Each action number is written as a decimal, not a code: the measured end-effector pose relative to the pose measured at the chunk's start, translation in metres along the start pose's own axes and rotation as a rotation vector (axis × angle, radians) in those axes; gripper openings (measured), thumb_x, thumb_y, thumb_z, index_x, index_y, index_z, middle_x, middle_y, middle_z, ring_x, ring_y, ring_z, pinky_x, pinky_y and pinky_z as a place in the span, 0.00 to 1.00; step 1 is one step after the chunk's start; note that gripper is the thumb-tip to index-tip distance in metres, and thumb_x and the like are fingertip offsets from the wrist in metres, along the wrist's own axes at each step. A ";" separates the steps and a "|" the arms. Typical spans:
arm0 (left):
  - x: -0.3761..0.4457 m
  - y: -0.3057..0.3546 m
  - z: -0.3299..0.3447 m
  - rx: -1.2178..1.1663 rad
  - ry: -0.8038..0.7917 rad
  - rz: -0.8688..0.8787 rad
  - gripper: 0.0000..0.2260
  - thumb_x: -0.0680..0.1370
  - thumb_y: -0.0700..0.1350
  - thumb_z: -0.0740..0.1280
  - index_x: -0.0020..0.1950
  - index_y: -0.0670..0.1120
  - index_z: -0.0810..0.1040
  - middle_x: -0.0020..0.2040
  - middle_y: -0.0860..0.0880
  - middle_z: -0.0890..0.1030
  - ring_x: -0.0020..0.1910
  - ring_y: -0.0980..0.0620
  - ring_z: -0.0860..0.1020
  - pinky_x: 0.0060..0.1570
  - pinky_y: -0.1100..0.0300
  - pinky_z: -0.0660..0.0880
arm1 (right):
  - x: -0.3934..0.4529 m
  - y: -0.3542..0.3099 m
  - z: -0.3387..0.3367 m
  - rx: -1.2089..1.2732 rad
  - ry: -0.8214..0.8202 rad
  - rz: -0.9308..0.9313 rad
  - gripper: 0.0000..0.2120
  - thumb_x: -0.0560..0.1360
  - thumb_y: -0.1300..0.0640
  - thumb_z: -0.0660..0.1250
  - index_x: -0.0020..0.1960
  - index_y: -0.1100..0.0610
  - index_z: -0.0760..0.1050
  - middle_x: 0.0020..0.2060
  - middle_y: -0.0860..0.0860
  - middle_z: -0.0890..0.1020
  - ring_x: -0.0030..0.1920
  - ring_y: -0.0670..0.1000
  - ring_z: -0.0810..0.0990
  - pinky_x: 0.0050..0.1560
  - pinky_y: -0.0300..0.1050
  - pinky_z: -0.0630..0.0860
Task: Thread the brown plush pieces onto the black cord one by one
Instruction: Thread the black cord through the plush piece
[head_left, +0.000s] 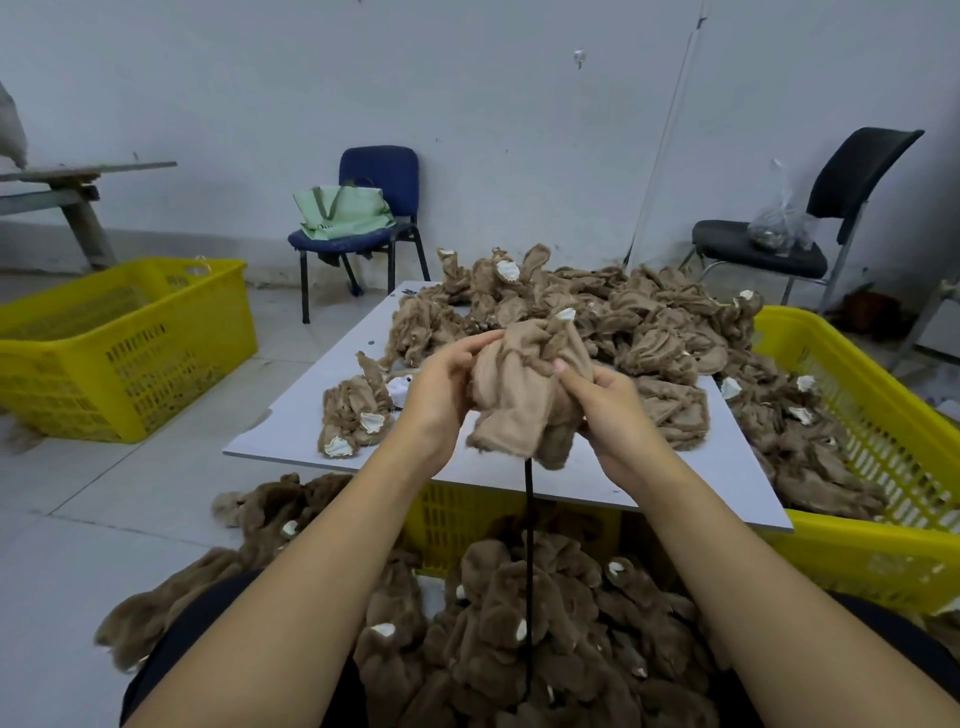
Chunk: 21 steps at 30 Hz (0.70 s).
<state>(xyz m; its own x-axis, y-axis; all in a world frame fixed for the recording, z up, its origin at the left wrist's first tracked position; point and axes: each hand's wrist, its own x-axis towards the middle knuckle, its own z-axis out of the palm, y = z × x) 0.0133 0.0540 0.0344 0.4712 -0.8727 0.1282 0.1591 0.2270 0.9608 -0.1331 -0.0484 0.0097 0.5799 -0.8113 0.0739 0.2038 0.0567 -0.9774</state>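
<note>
Brimming with loose brown plush pieces (810, 447), a yellow slatted plastic crate (883, 410) flanks a white board tabletop (291, 421). Above the board, the left hand (441, 395) and right hand (605, 410) each grip a crumpled tan plush piece (524, 389), fingers curled into its fabric. A thin black cord (529, 571) hangs straight down from it onto threaded pieces in the lap.

plush piece (524, 395) in my hands: light tan-brown
cord (529, 545): black
board (291, 436): pale grey-white
baskets (124, 332): bright yellow, slotted walls
far chair (379, 176): blue
bag (343, 213) on it: pale green
right chair (857, 171): black
</note>
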 end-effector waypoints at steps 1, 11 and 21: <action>-0.001 0.002 -0.001 0.126 0.022 0.049 0.20 0.79 0.35 0.54 0.61 0.48 0.83 0.57 0.47 0.85 0.57 0.48 0.81 0.50 0.59 0.77 | 0.000 0.000 -0.002 0.041 0.011 0.029 0.10 0.83 0.55 0.65 0.52 0.58 0.83 0.43 0.51 0.88 0.42 0.48 0.86 0.37 0.40 0.80; -0.004 -0.017 0.001 0.800 -0.100 0.180 0.24 0.80 0.36 0.68 0.75 0.44 0.68 0.65 0.50 0.73 0.58 0.56 0.77 0.44 0.69 0.76 | -0.004 -0.018 -0.005 0.518 -0.097 0.324 0.25 0.82 0.42 0.62 0.65 0.61 0.80 0.61 0.61 0.83 0.60 0.60 0.83 0.58 0.57 0.80; -0.005 -0.008 0.002 0.413 0.273 0.166 0.06 0.75 0.34 0.74 0.48 0.34 0.79 0.44 0.38 0.83 0.31 0.52 0.78 0.31 0.55 0.77 | -0.009 -0.015 -0.004 -0.023 -0.245 0.175 0.26 0.70 0.41 0.77 0.64 0.50 0.80 0.57 0.49 0.86 0.56 0.51 0.86 0.51 0.46 0.82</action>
<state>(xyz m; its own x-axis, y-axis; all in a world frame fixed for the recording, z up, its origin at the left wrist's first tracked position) 0.0079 0.0555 0.0265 0.6787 -0.6825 0.2713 -0.2669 0.1149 0.9568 -0.1451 -0.0442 0.0229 0.7781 -0.6259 -0.0533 0.0677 0.1680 -0.9835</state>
